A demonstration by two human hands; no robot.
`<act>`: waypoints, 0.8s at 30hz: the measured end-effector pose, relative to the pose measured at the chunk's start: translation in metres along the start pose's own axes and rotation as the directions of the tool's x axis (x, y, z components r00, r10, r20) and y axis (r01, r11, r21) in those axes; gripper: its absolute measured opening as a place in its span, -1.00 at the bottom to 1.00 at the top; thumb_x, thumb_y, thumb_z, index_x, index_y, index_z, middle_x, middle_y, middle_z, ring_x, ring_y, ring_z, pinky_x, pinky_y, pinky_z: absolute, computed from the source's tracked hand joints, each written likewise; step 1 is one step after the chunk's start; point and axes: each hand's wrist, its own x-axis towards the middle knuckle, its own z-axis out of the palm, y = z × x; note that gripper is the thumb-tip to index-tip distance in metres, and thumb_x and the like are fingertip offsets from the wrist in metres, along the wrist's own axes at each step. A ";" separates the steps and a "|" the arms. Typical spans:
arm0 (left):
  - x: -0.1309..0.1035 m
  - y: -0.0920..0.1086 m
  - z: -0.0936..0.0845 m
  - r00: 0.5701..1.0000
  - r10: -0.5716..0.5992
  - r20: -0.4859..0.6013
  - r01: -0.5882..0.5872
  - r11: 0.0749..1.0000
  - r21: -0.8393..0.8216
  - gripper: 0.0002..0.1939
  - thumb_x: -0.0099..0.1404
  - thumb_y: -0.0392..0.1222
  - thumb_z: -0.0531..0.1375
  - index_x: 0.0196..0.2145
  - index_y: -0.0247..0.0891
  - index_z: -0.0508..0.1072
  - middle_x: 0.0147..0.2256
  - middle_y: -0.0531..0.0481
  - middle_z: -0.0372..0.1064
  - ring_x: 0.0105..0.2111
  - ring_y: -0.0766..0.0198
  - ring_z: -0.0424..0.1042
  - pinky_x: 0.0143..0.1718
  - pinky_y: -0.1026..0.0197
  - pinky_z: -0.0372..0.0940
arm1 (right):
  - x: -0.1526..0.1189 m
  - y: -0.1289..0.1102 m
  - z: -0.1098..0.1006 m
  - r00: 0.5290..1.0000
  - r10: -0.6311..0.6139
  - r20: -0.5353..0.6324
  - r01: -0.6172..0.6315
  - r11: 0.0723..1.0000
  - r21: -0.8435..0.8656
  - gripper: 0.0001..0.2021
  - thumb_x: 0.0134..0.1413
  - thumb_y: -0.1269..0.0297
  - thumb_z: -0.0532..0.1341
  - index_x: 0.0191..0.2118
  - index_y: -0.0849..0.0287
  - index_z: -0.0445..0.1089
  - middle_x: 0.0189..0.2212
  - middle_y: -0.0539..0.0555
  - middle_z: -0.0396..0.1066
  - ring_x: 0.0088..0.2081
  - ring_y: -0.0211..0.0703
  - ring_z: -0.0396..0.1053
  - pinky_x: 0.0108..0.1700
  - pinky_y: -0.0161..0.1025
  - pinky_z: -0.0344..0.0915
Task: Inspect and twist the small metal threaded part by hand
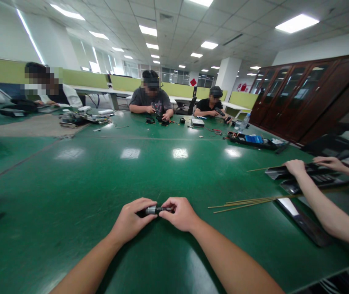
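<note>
Low over the green table (95,179), my two hands meet at one small object. It is a cylinder with a silvery collar (151,210) and a thin, dark, ribbed shaft (164,209), lying roughly level; its exact kind is not clear. My left hand (130,220) is closed round the thicker end, thumb and fingers on either side, hiding part of it. Thumb and fingers of my right hand (181,214) pinch the ribbed shaft at its right end. Whether the two parts are joined or separate cannot be made out.
Thin brass-coloured rods (242,202) lie to the right, beside a dark channel-shaped piece (303,222). A co-worker's hands (296,167) handle similar dark pieces there. Across the table, people work among small parts, a black tray (254,141) and a heap of components (84,116).
</note>
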 end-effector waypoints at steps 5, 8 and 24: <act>0.001 -0.001 0.000 1.000 0.007 -0.018 -0.007 1.000 0.006 -0.71 0.25 -0.08 0.32 -0.06 -0.08 0.55 -0.12 -0.05 0.50 -0.12 0.17 0.50 -0.06 0.15 0.41 | 0.001 0.001 0.000 1.000 0.012 0.001 -0.012 1.000 -0.002 -0.84 0.04 0.26 0.33 -0.24 0.18 0.54 -0.40 0.02 0.52 -0.41 -0.22 0.39 -0.38 -0.35 0.24; 0.000 -0.001 0.000 0.999 0.011 -0.030 -0.011 1.000 0.009 -0.71 0.25 -0.08 0.32 -0.06 -0.09 0.55 -0.12 -0.06 0.51 -0.12 0.16 0.50 -0.06 0.14 0.42 | 0.001 0.001 0.000 1.000 0.016 -0.002 -0.016 1.000 0.004 -0.83 0.04 0.25 0.33 -0.24 0.18 0.54 -0.41 0.02 0.52 -0.41 -0.22 0.39 -0.38 -0.34 0.24; 0.001 -0.001 -0.002 0.999 0.006 -0.054 -0.006 1.000 -0.009 -0.70 0.24 -0.08 0.33 -0.07 -0.10 0.56 -0.12 -0.06 0.51 -0.12 0.16 0.50 -0.05 0.13 0.42 | 0.002 0.001 0.001 0.999 0.030 -0.025 -0.029 0.999 0.023 -0.84 0.04 0.25 0.33 -0.26 0.19 0.53 -0.47 0.00 0.47 -0.47 -0.27 0.33 -0.42 -0.36 0.21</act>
